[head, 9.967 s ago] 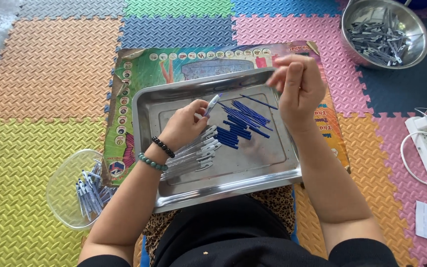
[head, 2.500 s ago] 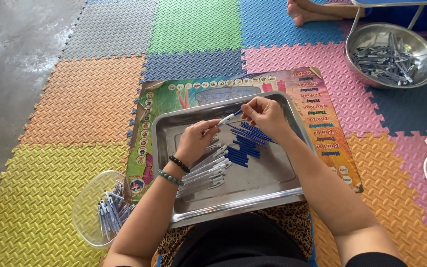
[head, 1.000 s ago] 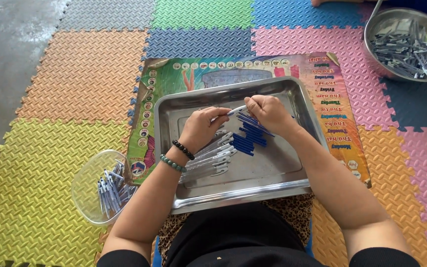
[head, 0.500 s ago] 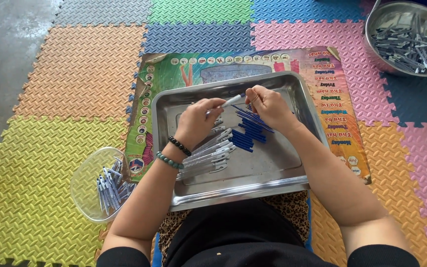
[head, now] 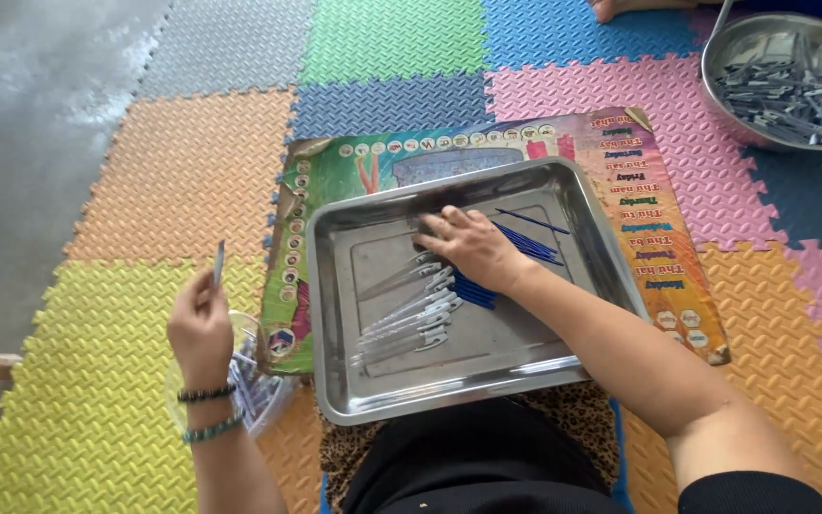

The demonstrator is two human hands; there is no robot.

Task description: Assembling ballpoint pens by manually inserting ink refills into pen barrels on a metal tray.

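Observation:
A steel tray (head: 563, 343) rests on my lap. In it lie a row of clear pen barrels (head: 401, 328) and a heap of blue refills (head: 525, 243). My right hand (head: 473, 249) lies flat over the blue refills, fingertips touching the top of the barrel row. My left hand (head: 200, 324) is out to the left above a clear plastic bowl (head: 249, 390) of assembled pens, pinching one pen (head: 219, 262) upright between its fingers. Bead bracelets circle that wrist.
A colourful picture board (head: 382, 157) lies under the tray on foam puzzle mats. A steel bowl (head: 715, 48) of grey pen parts stands at the back right. Bare concrete floor (head: 30, 105) is at the left. Another person's foot (head: 620, 8) shows at the top.
My left hand has left the tray and carried one pen out over the plastic bowl. My right hand has dropped flat onto the blue refills.

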